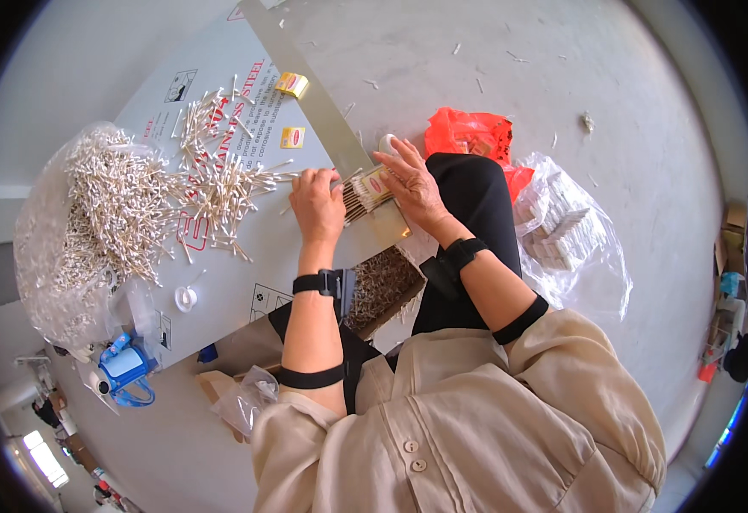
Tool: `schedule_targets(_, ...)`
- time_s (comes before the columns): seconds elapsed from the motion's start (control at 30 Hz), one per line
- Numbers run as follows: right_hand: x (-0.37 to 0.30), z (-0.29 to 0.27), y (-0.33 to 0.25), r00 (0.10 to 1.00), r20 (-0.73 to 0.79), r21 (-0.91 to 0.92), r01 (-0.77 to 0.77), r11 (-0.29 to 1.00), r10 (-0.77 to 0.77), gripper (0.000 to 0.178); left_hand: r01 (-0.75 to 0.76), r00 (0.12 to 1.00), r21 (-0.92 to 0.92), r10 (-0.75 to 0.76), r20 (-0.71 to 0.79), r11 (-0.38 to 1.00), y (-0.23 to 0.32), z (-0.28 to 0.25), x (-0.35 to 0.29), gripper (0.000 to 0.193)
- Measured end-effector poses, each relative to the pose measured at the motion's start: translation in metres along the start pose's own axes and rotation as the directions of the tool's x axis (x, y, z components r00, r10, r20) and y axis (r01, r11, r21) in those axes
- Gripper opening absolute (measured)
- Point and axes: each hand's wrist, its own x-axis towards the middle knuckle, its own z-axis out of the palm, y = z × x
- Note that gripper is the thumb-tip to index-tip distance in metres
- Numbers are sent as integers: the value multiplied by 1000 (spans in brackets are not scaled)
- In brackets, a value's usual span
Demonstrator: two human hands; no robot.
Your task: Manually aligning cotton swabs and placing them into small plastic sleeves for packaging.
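A bundle of cotton swabs with a yellow label card lies between my hands at the metal sheet's right edge. My left hand is at the bundle's left end, its fingers curled in; what they close on is hidden. Against the bundle's right end rests my right hand, with fingers stretched out and apart. Loose cotton swabs spread over the sheet left of my left hand, beside a large pile of swabs in a clear plastic bag.
Two small yellow cards or packs lie on the metal sheet, near a white spool. Below is a box of swabs. To the right are a red plastic bag and a clear bag of white packs. A blue object stands lower left.
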Motion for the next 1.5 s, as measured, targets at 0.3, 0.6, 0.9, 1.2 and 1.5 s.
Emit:
schedule_targets(0.3,0,3,3,998,43,-6,-48,999,48,34,-219,970,152,198,144,964,-2,-9,19,8)
schedule_targets(0.6,-1,4,3,998,50,20,-50,999,49,34,-362,930,252,330,162,897,-17,-25,9,6)
schedule_targets(0.9,-2,4,3,997,50,39,-64,997,62,34,-442,893,135,421,155,887,-7,-22,15,9)
schedule_targets(1.2,2,7,8,986,-101,285,-96,954,130,36,-259,965,-126,254,-61,958,7,7,-8,18)
schedule_targets(1.5,17,13,4,875,145,926,-284,248,462,33,-8,947,-803,-254,-197,595,24,32,-33,52)
